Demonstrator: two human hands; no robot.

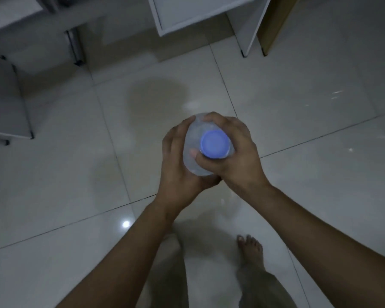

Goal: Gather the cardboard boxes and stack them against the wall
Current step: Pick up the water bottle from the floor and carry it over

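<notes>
Looking straight down in the head view, a clear plastic bottle (196, 134) with a blue cap (215, 144) is seen held upright near the centre of the frame, above a glossy white tiled floor (298, 107). The bottle is gripped by both hands. The left hand (178, 161) is curled round the body from the 9 o'clock side and from beneath. The right hand (233, 152) is wrapped round the shoulder from the 3 o'clock side, with its thumb laid across the bottle just below the cap. The two hands touch each other under the bottle at about 6 o'clock.

A white cabinet (198, 12) is seen at 12 o'clock. Just beside its side panel, at about 1 o'clock, a flat brown panel (278, 21) stands upright on the floor. Whether it is one of the cardboard boxes cannot be told, and it is well apart from both hands.

Grey furniture (7, 96) is placed at 9 o'clock, and a dark metal leg (75, 47) at about 11 o'clock. At 6 o'clock a bare foot (251, 250) and grey trouser legs (260, 290) are visible. A bright spot of reflected light (125, 224) lies on the tiles at about 7 o'clock.
</notes>
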